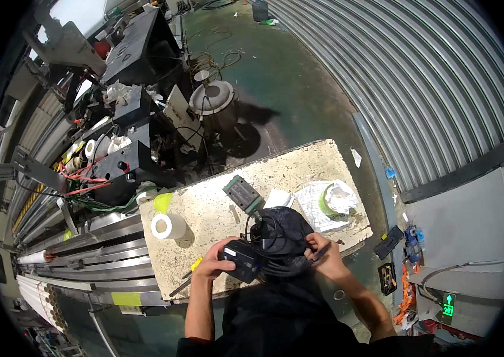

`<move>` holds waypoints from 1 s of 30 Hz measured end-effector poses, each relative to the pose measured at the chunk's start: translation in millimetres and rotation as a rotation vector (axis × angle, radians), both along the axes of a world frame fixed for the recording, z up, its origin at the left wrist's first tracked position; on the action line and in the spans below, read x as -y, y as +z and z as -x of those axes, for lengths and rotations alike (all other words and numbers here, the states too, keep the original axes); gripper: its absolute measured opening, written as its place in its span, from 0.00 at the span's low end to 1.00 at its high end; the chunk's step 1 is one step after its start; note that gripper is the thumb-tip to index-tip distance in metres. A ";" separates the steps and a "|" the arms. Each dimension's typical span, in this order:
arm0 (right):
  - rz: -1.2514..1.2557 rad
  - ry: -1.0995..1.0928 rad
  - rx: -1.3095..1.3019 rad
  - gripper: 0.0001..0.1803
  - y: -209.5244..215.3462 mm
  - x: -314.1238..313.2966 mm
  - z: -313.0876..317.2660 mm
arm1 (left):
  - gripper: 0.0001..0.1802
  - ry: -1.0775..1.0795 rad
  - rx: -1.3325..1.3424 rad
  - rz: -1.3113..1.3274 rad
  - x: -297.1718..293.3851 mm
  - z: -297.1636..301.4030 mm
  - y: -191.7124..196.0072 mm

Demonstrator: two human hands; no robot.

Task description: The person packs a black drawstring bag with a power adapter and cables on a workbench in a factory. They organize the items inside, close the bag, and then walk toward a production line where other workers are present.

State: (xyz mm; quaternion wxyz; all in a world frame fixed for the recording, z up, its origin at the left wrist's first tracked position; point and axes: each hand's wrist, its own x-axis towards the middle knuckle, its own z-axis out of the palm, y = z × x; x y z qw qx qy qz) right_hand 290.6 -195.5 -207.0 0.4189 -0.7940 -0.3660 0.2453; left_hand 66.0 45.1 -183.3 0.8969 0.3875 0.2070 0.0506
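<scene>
My left hand (211,260) is closed around the side of a black box-shaped device (243,260) with a small pale label, above the table's near edge. Beside it lies a black mesh bag (287,229), with a black cable (272,257) looped across it. My right hand (327,259) is closed at the bag's right side, pinching a short dark piece that I cannot identify. Just beyond the bag, a dark green and grey metal block (243,194) rests on the table. Part of the bag's near side is hard to tell from my dark clothing.
The worn cream table (204,205) carries a white roll (168,226), a yellow-handled tool (189,273) and a green-and-white roll (338,199) on white paper. Machinery (127,160) stands left, a metal canister (213,101) beyond, a corrugated shutter (412,89) right. Tool cases (388,242) lie on the floor.
</scene>
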 end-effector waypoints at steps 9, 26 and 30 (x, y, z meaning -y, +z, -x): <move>-0.344 -0.279 -0.977 0.06 -48.3 2.5 -1.4 | 0.37 -0.508 -0.190 -0.250 -11.7 -58.8 -1.2; -0.193 -0.108 0.104 0.26 -6.4 -0.7 -29.8 | 0.27 -0.118 -0.220 0.173 -26.0 -81.2 9.6; -0.270 0.212 0.620 0.24 25.1 12.0 5.8 | 0.28 0.011 -0.092 0.241 -25.8 -59.3 -1.8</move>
